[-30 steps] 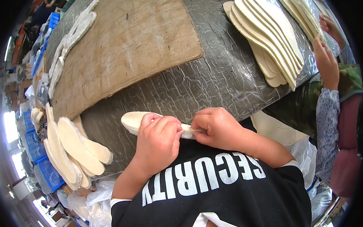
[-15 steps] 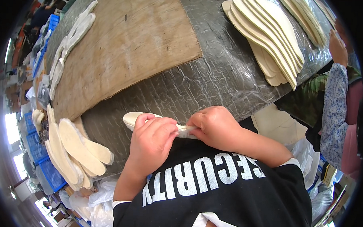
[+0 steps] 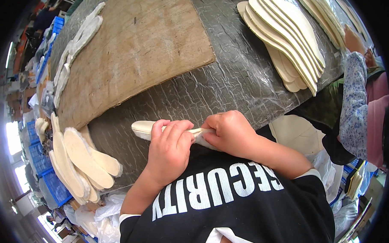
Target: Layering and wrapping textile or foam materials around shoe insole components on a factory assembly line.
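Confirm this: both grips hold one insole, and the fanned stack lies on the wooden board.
Wrong about the stack: the head view shows the fanned stack on the dark table, to the right of the board. The left grip and right grip do hold one insole.

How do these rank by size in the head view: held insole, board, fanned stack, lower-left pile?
Largest to smallest:
1. Board
2. Fanned stack and lower-left pile: too alike to rank, since nearness to the camera may mislead
3. Held insole, partly hidden by fingers
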The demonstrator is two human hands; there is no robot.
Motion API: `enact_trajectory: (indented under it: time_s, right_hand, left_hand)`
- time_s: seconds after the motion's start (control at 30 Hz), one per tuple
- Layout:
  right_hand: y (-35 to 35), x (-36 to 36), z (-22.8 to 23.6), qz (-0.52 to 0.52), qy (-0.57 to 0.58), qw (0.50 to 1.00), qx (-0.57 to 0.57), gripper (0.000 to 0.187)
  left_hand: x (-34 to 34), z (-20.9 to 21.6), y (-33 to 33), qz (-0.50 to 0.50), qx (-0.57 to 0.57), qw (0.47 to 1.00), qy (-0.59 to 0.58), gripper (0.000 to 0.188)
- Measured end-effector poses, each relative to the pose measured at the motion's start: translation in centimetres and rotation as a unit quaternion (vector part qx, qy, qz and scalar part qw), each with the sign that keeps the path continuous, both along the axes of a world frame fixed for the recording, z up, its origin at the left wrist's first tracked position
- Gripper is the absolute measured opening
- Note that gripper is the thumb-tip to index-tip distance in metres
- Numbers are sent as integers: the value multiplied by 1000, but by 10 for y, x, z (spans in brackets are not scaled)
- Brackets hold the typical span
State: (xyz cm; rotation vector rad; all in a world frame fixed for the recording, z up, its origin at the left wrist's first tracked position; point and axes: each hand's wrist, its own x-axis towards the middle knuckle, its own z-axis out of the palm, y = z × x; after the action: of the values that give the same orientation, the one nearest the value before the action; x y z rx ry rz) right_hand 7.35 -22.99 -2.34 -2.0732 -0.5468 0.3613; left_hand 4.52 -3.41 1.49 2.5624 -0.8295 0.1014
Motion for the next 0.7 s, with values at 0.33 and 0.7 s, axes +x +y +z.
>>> enact_trajectory:
  time_s: [0.33,0.7]
  right_hand:
    - [-2,1,-1,62,-75,995,-13,17]
    - [2,3,3,63,-66,996,7,16]
  left_hand:
    - [6,5,0,51,0,997,61,17]
    - [5,12,9,60,-74,993,73,20]
